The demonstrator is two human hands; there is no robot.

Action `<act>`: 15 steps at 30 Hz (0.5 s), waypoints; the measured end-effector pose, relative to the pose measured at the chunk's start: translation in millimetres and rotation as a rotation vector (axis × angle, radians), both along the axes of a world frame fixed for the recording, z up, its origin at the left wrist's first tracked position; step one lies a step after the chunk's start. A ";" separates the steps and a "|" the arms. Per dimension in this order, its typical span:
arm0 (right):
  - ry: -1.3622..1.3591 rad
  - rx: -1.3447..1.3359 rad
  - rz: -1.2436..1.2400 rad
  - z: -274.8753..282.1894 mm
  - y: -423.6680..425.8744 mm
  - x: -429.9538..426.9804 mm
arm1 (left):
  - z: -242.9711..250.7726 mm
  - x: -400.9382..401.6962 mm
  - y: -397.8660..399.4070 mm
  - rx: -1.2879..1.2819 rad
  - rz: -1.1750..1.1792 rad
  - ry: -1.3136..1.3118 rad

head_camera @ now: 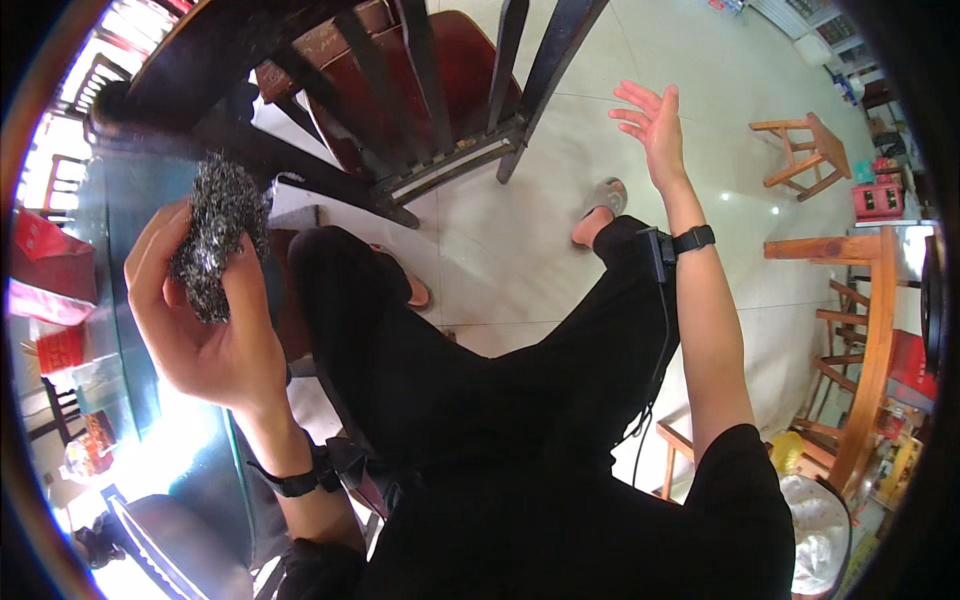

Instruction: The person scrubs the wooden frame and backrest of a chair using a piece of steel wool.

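Observation:
My left hand (202,322) grips a steel wool scouring pad (217,232), thumb on one side and fingers on the other, raised near the edge of a glass-topped table (172,465). Just beyond the pad rises a dark wooden chair (427,82) with a slatted back, seen at a tilt. Over the tiled floor, my right hand (652,124) is held out with its fingers apart and nothing in it. Both wrists wear black straps.
A small wooden stool (814,157) stands on the tiled floor (517,247) to the right. Nearer on that side are a wooden frame (862,360) and a bin with a plastic liner (810,532). Red bags (52,255) lie at the far left. A red crate (877,201) sits by the wall.

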State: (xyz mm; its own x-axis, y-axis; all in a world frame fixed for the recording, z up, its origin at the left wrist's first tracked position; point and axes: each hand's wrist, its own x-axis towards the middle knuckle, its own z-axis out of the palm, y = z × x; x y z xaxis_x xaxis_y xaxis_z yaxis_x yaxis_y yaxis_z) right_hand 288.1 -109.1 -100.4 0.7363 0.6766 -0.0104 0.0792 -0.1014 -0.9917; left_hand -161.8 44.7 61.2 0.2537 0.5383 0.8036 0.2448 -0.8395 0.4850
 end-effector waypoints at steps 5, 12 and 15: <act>-0.014 -0.119 0.027 6.5 -11.9 -6.2 | -6.5 -18.4 0.2 -0.062 0.018 -0.064; 0.013 -0.293 -0.009 -20.2 -36.3 -28.6 | -31.3 -8.1 9.4 -0.212 -0.175 -0.072; 0.035 -0.357 -0.022 -22.7 -45.3 -44.2 | -46.6 6.3 11.5 -0.318 -0.299 -0.139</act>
State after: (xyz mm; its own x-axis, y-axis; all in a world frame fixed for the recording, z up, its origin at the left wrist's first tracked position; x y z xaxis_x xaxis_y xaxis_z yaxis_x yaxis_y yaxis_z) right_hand 243.8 -154.4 -123.1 0.7457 0.6095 -0.2690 0.0397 -0.4437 -0.8953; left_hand -155.5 56.2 14.6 0.3375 0.6831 0.6477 -0.0712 -0.6676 0.7411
